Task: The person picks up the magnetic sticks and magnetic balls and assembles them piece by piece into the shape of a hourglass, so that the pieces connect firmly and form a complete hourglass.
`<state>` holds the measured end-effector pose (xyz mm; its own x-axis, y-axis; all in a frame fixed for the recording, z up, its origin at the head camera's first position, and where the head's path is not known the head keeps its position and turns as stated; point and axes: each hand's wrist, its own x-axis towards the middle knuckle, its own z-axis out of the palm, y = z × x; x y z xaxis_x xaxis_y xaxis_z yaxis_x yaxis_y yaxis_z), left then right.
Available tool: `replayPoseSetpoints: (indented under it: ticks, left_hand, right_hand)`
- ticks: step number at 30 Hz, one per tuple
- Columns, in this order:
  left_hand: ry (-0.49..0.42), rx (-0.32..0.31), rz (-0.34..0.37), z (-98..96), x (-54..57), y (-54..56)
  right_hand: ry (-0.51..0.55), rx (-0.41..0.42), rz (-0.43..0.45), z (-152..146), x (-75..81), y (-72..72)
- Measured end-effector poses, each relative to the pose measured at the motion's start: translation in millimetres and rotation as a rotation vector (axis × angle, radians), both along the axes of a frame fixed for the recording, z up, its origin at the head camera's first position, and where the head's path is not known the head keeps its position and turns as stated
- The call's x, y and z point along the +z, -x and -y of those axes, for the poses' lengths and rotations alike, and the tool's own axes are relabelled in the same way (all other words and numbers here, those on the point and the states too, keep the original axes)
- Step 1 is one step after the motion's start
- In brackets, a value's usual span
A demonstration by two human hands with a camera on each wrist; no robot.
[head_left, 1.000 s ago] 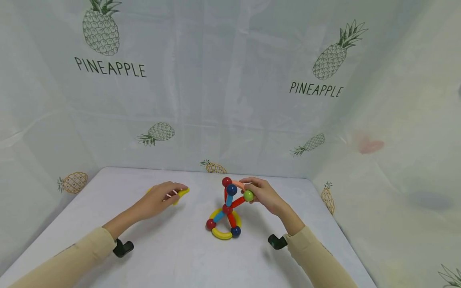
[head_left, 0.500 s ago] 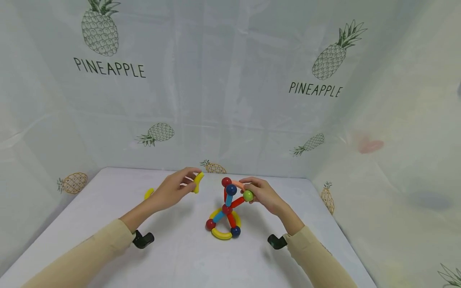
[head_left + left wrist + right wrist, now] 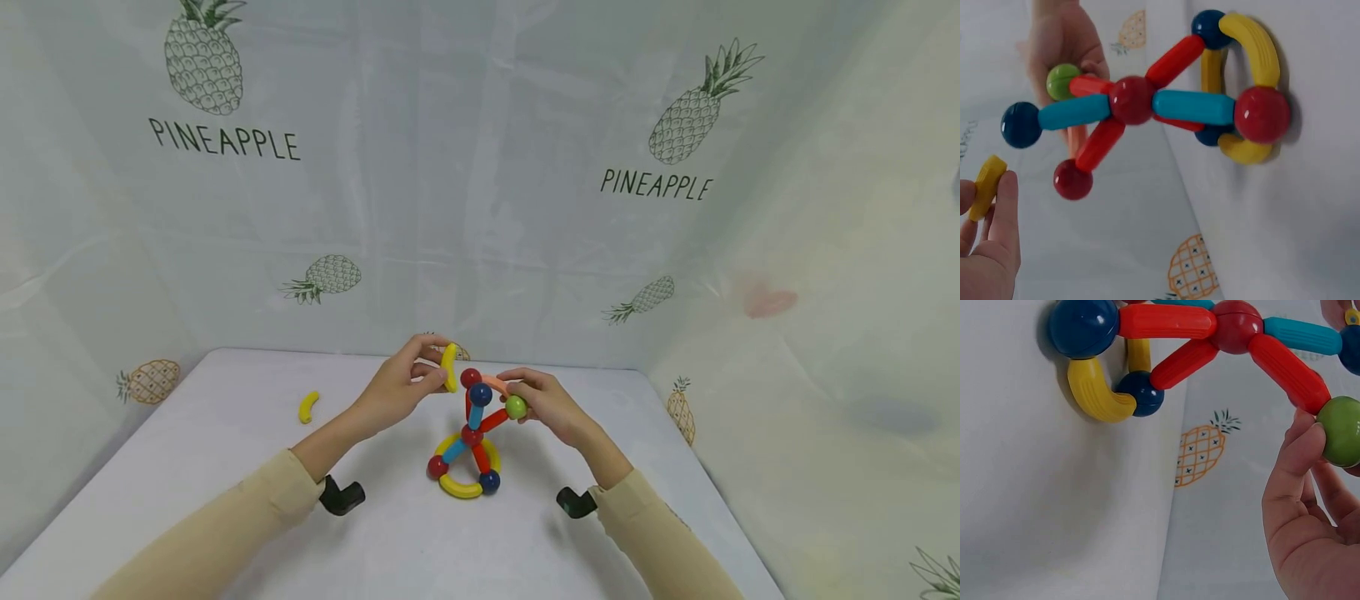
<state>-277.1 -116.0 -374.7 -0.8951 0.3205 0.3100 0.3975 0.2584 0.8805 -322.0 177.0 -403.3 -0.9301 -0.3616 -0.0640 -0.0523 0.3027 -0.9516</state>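
My left hand (image 3: 396, 390) pinches a yellow curved magnetic stick (image 3: 449, 368) upright between thumb and fingers, just left of the top of a ball-and-stick structure. The structure stands on a ring of yellow curved sticks (image 3: 461, 490) joined by balls. Red and light-blue sticks slope up to a central red ball (image 3: 472, 435) and branch out above it. At the top are a red ball (image 3: 470, 378), a dark blue ball (image 3: 481, 394) and a green ball (image 3: 1342, 431). My right hand (image 3: 553, 410) grips the green ball, its fingers beside a peach curved stick (image 3: 496, 385).
Another yellow curved stick (image 3: 308, 407) lies on the white table (image 3: 390, 542), left of the structure. A pineapple-print curtain (image 3: 465, 208) hangs behind the table. Black wrist mounts (image 3: 342, 497) stick out below both wrists.
My left hand has lifted the yellow curved stick off the left side and carried it right, up to the structure's top. The right hand and the structure stay in place.
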Motion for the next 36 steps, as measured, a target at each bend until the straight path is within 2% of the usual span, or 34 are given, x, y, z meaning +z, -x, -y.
replayPoseSetpoints:
  ticks: [7,14,22,27,36]
  left_hand:
    - [-0.059,0.033,0.022,-16.6,-6.7,1.8]
    - [-0.08,0.043,0.053,-23.9,-11.0,3.4]
    - [-0.051,0.069,0.062,-23.4,-9.9,4.1]
    - [-0.043,0.095,0.104,-20.1,-8.7,5.8]
    - [-0.048,0.09,0.189,-11.0,-7.8,8.9]
  right_hand:
    - [-0.007,0.001,-0.001,-1,-0.8,0.5]
    - [-0.004,0.008,-0.005,-1,-0.3,-0.5]
    - [-0.005,0.008,-0.004,-1,0.9,-0.3]
    - [-0.005,0.008,-0.01,-1,1.4,-0.2]
    - [0.005,0.003,-0.003,0,0.1,0.0]
